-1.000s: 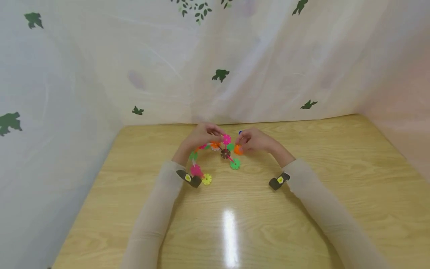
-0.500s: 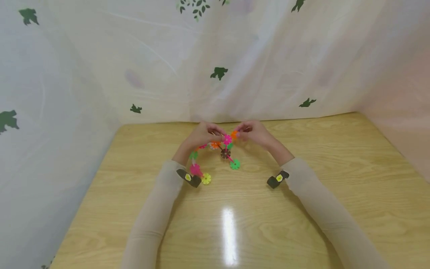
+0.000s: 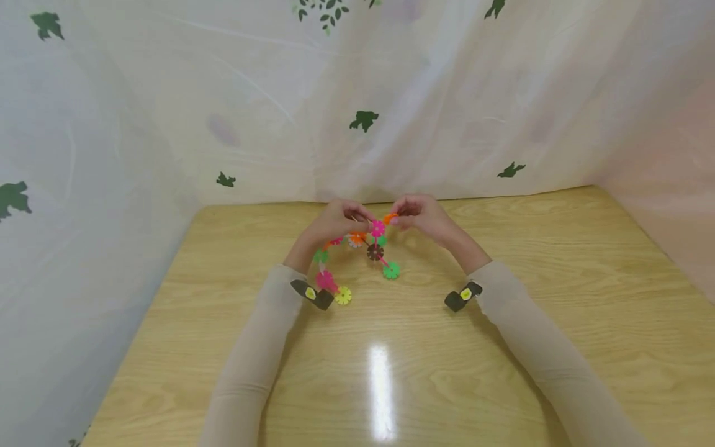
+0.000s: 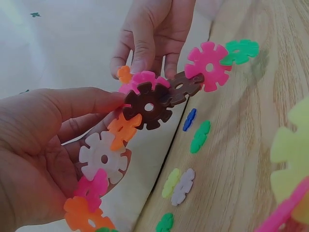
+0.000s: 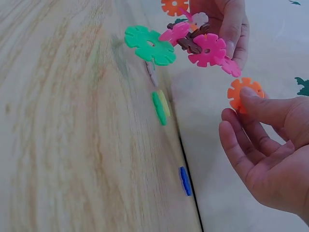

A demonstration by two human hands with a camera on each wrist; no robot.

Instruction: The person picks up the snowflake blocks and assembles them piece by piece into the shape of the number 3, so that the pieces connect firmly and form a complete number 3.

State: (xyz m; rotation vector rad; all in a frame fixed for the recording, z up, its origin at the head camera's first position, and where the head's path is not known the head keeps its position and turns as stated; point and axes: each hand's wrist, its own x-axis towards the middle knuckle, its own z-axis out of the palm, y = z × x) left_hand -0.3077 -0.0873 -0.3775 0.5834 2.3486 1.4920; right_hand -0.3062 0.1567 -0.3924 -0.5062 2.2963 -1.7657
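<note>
My left hand (image 3: 335,225) grips a curved chain of slotted snowflake discs, linked edge to edge. A dark brown disc (image 4: 137,102) sits near its fingertips in the left wrist view, with a white disc (image 4: 91,157) lower in the palm. From the brown part branch pink discs (image 5: 215,43) and a green end disc (image 5: 137,41). Between thumb and fingers, my right hand (image 5: 280,150) pinches a single orange disc (image 5: 234,92). Its edge is very close to the chain's outermost pink disc (image 5: 230,66); whether they touch is unclear. A yellow disc (image 3: 343,295) ends the chain's near side.
Loose discs lie along the wooden table's (image 3: 503,347) far edge: a blue one (image 5: 185,181), a green one (image 5: 158,108), a yellow one (image 4: 171,182) and a pale one (image 4: 183,186), among others. A patterned white curtain (image 3: 268,124) hangs right behind that edge.
My right hand has lifted the orange disc up and slightly left, from low beside the chain to the upper pink disc. The left hand has stayed nearly still with the chain.
</note>
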